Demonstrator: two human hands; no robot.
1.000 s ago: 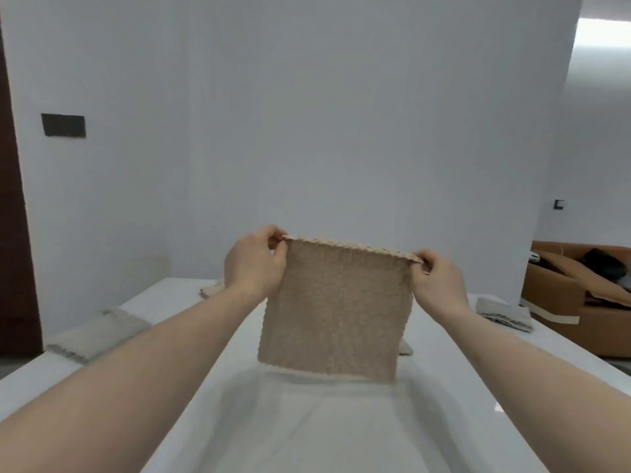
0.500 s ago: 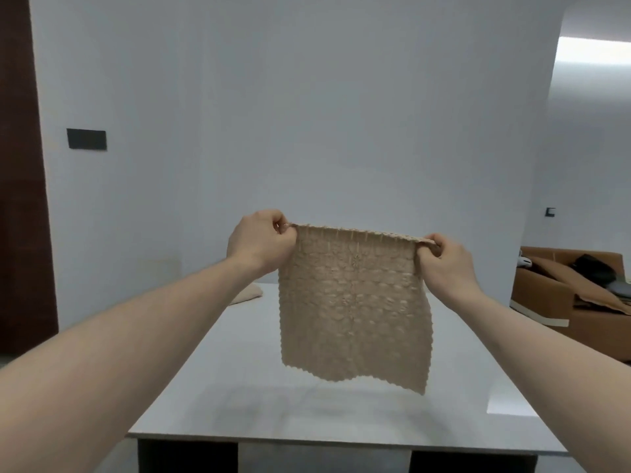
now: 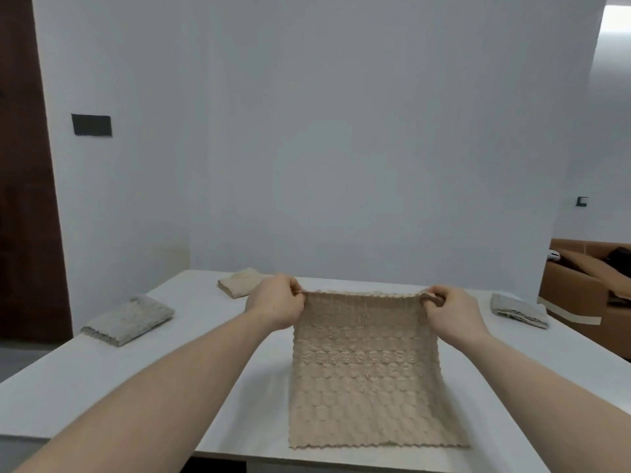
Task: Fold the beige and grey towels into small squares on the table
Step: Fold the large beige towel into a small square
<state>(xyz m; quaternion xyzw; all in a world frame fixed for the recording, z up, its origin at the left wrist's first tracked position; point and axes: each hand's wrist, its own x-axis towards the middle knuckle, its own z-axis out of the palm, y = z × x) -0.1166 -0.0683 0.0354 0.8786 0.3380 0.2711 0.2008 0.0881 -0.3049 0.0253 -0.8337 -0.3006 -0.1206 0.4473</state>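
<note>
The beige towel [image 3: 367,370], half a second ago hanging free in the air, now lies with its near edge on the table [image 3: 205,353], low in the frame's centre. The left hand [image 3: 275,302] and right hand [image 3: 450,310] pinch its far corners in a closed grip; I think the first fold comes next.

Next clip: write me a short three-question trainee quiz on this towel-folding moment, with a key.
1. True or false: the open beige knitted towel hangs wholly clear of the white table.
2. Which hands pinch its far edge?
3. How many folded towels lie elsewhere on the table?

Key:
1. False; its near edge lies on the table.
2. Both, the left hand and the right hand.
3. Three: a folded beige towel and two folded grey towels.
</note>
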